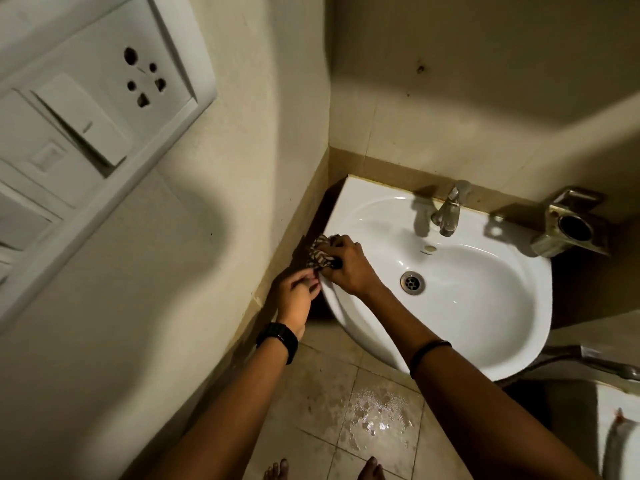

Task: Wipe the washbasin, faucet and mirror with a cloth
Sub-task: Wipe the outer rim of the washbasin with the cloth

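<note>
1. Your right hand (349,268) sits at centre frame, fingers curled tight around a striped cloth (320,256) and pressing it onto the left rim of the washbasin (485,317).
2. Your left hand (298,292) is just beside it, lower left, fingers bent and pinching the cloth's lower edge at the basin's outer side; a black watch (278,342) wraps that wrist, and a dark band (429,355) circles the right forearm.
3. The white basin fills the centre right, with its metal drain (412,282) in the bowl and a metal faucet (449,213) at the back rim.
4. A metal holder (571,223) stands on the wall right of the faucet.
5. A white switch-and-socket plate (86,109) occupies the upper left, on the beige wall.
6. The tiled floor (311,393) at bottom centre shows a wet patch (377,415), with your bare toes at the lower edge.
</note>
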